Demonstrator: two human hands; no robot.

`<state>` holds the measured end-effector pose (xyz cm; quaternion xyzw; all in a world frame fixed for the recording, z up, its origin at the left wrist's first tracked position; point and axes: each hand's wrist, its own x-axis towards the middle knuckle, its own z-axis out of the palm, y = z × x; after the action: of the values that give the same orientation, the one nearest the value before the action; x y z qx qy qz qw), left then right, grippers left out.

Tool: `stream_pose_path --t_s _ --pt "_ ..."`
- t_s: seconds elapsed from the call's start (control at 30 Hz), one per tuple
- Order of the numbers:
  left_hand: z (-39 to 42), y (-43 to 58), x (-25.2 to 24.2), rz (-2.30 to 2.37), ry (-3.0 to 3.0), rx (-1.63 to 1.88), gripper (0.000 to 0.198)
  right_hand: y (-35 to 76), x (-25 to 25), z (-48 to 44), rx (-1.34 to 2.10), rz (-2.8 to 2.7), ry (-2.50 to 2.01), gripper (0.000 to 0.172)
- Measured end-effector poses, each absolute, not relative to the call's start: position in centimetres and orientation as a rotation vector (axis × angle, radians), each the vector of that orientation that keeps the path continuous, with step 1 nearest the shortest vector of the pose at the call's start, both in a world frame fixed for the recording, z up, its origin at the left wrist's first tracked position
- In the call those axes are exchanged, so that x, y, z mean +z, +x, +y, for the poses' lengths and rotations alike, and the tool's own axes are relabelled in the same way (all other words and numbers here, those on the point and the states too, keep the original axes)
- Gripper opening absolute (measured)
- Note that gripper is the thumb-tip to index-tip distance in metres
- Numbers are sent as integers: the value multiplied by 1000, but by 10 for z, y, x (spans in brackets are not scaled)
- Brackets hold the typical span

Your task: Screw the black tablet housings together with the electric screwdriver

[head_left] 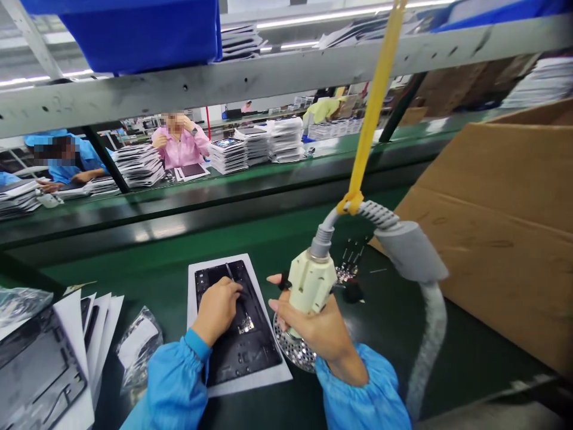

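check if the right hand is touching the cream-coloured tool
Touching. The head view shows the right hand wrapped around the lower part of the cream-coloured tool, its thumb lying across the front.

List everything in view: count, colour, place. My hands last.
Panel: one, black, centre
Sheet: one, white, beneath panel
Handheld tool: one, cream, right of panel
Hose: one, grey, running from tool
Strap: one, yellow, tied to hose
Dish: one, silvery, beneath tool
Loose parts: several, silvery, beyond tool
Cardboard box: one, brown, right
Plastic bags: two, clear, left
Pile: one, black and white, left edge
Large bin: one, blue, upper left
Beam: one, grey, across top
Stacks: several, white, background
People: at least three, blue, pink, yellow-green, background
Bench: one, green, underneath
Left hand: one, blue-sleeved, over panel
Right hand: one, blue-sleeved, gripping tool
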<state>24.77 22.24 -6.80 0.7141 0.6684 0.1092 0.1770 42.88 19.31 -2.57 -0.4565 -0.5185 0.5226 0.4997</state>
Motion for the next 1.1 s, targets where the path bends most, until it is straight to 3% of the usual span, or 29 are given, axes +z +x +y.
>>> stream_pose_path --t_s 0.1,0.2,0.37,0.5,0.8,1.1 --pt "213 249 -68 1891 2060 426 38 428 -27 193 1266 -1222 -1098 39" --pt "198 244 -81 1916 2007 428 25 424 -32 190 1289 -1129 -1098 46" --pt "206 231 -122 1830 1865 120 21 415 -50 202 1327 -1178 -1020 43" --pt "227 227 -125 1747 1929 37 17 415 -56 213 1327 -1230 -1011 44" --pt "237 207 -94 1803 1802 514 49 414 -45 212 1330 -1321 -993 39" --pt "184 223 -76 1805 1685 633 41 418 -47 200 1218 -1391 -939 32"
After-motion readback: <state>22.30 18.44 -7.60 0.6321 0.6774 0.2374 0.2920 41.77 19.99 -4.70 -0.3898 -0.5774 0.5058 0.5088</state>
